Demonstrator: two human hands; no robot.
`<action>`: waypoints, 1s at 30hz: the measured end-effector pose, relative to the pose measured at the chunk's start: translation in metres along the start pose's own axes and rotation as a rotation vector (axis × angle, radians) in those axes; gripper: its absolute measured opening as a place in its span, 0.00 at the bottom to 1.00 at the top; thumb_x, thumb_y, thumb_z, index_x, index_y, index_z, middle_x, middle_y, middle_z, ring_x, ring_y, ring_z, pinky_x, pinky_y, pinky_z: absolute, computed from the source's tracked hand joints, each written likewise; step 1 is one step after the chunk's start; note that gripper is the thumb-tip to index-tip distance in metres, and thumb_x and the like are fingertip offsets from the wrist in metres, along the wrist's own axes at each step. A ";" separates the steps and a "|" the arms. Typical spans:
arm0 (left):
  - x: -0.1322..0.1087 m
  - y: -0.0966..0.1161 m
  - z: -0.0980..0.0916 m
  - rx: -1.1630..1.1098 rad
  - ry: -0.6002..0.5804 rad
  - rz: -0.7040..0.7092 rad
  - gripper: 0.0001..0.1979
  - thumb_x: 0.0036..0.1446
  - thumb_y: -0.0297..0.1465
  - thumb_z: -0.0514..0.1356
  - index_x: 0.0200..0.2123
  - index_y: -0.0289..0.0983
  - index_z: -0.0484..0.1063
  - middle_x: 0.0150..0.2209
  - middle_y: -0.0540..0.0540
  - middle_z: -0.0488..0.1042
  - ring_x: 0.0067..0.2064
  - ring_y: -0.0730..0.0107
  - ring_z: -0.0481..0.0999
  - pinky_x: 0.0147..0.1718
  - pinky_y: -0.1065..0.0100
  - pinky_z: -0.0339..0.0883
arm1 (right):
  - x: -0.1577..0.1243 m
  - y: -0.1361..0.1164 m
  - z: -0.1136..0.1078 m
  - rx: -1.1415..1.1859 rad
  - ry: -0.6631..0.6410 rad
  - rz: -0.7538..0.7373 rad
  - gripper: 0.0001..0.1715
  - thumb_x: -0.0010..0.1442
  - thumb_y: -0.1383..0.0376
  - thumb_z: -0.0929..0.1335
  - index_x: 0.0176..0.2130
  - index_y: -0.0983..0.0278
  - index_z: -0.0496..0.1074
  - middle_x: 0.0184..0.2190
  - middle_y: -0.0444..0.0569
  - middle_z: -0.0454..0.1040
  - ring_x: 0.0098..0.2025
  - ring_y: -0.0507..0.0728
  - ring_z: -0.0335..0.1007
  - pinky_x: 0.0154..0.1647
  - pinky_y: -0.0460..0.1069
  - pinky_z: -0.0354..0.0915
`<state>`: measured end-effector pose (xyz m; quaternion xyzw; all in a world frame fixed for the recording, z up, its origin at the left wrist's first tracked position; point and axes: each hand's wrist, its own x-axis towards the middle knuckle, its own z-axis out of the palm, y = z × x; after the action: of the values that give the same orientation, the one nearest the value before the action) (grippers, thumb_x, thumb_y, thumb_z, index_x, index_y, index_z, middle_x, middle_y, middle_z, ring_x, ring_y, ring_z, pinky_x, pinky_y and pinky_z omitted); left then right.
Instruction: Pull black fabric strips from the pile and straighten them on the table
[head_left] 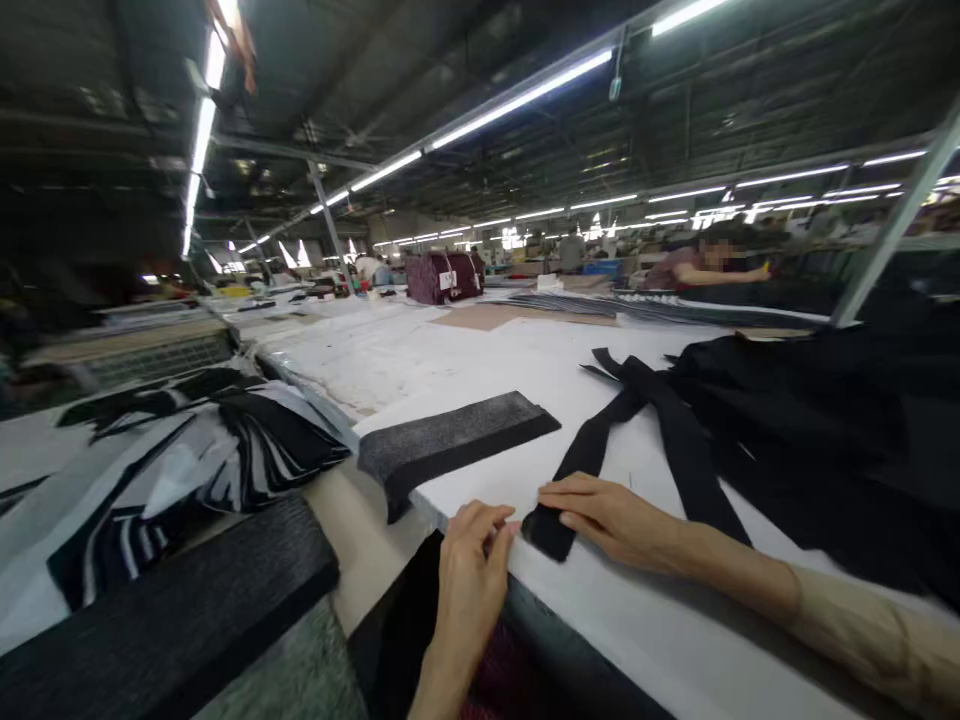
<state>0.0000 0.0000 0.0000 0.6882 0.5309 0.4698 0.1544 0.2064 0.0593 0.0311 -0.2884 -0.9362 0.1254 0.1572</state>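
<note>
One black cloth strip (551,539) lies at the white table's (480,365) edge under the right hand's (604,512) extended fingers. The left hand (474,560) curls just beside; whether it grips, I cannot tell. A maroon bundle's (425,279) label (448,280) is unreadable.

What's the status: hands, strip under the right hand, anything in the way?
Right hand on the black strip. Left hand beside its near end, at the table edge. Another strip overlaps its far end.
</note>
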 end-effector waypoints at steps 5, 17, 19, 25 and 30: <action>0.000 0.012 0.011 0.213 0.072 0.007 0.02 0.53 0.28 0.58 0.33 0.38 0.69 0.28 0.49 0.68 0.34 0.65 0.66 0.37 0.62 0.58 | -0.001 0.000 -0.003 0.023 0.008 -0.007 0.22 0.65 0.63 0.56 0.55 0.63 0.64 0.53 0.50 0.66 0.54 0.56 0.60 0.55 0.53 0.59; -0.005 0.016 0.020 0.593 0.115 0.310 0.09 0.55 0.20 0.53 0.27 0.36 0.68 0.26 0.48 0.67 0.31 0.65 0.63 0.33 0.62 0.52 | 0.002 -0.001 -0.005 0.000 -0.035 -0.035 0.22 0.65 0.64 0.56 0.55 0.62 0.64 0.53 0.51 0.65 0.54 0.56 0.59 0.57 0.54 0.56; -0.004 0.015 0.019 0.608 0.090 0.327 0.09 0.56 0.20 0.53 0.28 0.36 0.68 0.27 0.48 0.68 0.32 0.65 0.63 0.33 0.62 0.52 | 0.002 -0.001 -0.006 -0.017 -0.048 -0.060 0.22 0.64 0.64 0.57 0.56 0.61 0.64 0.53 0.51 0.65 0.53 0.57 0.59 0.57 0.55 0.56; -0.003 0.007 0.005 0.256 -0.014 0.152 0.09 0.59 0.25 0.52 0.31 0.39 0.71 0.29 0.50 0.70 0.34 0.67 0.66 0.35 0.64 0.57 | 0.002 -0.004 -0.008 -0.036 -0.077 -0.106 0.20 0.63 0.65 0.58 0.54 0.59 0.66 0.50 0.52 0.64 0.51 0.57 0.60 0.55 0.55 0.57; -0.007 0.002 -0.001 0.106 -0.009 0.054 0.07 0.59 0.28 0.52 0.31 0.38 0.68 0.30 0.49 0.69 0.34 0.67 0.67 0.37 0.64 0.59 | 0.001 -0.004 -0.005 -0.021 -0.060 -0.098 0.20 0.63 0.65 0.59 0.54 0.59 0.66 0.51 0.52 0.64 0.50 0.57 0.60 0.55 0.55 0.57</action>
<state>0.0000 -0.0068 -0.0014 0.7116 0.5355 0.4420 0.1076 0.2057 0.0575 0.0375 -0.2397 -0.9547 0.1165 0.1321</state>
